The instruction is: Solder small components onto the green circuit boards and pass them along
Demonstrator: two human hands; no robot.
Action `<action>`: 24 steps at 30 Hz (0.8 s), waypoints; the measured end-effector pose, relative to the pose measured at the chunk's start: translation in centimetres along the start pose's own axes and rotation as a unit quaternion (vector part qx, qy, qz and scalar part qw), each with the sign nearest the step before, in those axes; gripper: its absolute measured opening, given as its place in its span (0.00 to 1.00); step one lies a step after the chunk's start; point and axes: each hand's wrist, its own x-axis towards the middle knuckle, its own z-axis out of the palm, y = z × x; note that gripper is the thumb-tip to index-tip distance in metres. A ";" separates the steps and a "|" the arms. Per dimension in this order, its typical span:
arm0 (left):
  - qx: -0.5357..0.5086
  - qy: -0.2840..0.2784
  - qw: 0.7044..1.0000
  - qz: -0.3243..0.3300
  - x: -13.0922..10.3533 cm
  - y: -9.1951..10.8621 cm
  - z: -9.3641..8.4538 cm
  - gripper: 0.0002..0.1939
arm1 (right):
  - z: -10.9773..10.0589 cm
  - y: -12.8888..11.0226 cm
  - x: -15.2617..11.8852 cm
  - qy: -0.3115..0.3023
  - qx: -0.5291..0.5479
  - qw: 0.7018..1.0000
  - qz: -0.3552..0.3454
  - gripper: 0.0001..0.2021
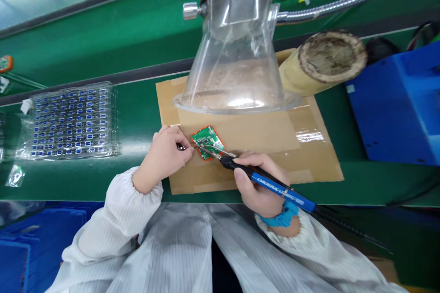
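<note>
A green circuit board (207, 139) with an orange edge lies on a sheet of cardboard (254, 132). My right hand (259, 183) is wrapped round a blue and black soldering iron (275, 186), whose metal tip reaches the board's left part. A thin metal tube runs beside the tip. At the board's left edge, my left hand (168, 153) pinches a small dark part (180, 146), mostly covered by the fingers. Fine wire seems to run from those fingertips to the board.
A clear fume hood (237, 73) hangs over the cardboard's back edge. Behind right stand a round pale container (295, 73) and a blue bin (388, 105). Clear trays of small blue parts (70, 121) lie at left. Blue crates (44, 247) are below left.
</note>
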 end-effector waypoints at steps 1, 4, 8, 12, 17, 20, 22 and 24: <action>0.000 0.000 1.000 0.000 0.0 0.0 0.0 0.09 | 0.0 0.0 0.0 0.000 0.001 1.000 0.001 0.03; 0.001 0.004 1.000 0.002 0.0 -0.1 0.1 0.08 | 0.0 -0.1 0.1 0.004 0.007 1.000 0.002 0.03; 0.006 0.008 1.000 0.003 0.1 -0.1 0.1 0.08 | 0.1 0.0 0.0 -0.001 0.005 1.000 0.000 0.03; 0.007 0.001 1.000 0.000 0.1 0.0 0.0 0.08 | 0.1 0.0 -0.1 0.003 0.002 1.000 -0.002 0.03; 0.007 0.004 1.000 -0.001 0.1 -0.1 0.0 0.08 | 0.1 -0.1 -0.1 -0.001 -0.001 1.000 0.000 0.03; 0.007 0.004 1.000 0.000 0.1 -0.1 0.1 0.08 | 0.0 0.1 -0.3 -0.004 0.009 1.000 -0.002 0.04; 0.006 0.002 1.000 -0.001 0.0 -0.1 0.1 0.09 | -0.1 0.5 -0.6 0.010 0.027 1.000 -0.001 0.06; 0.004 0.001 1.000 -0.003 0.0 0.0 0.1 0.09 | -0.4 0.9 -1.0 0.032 0.038 0.999 0.007 0.07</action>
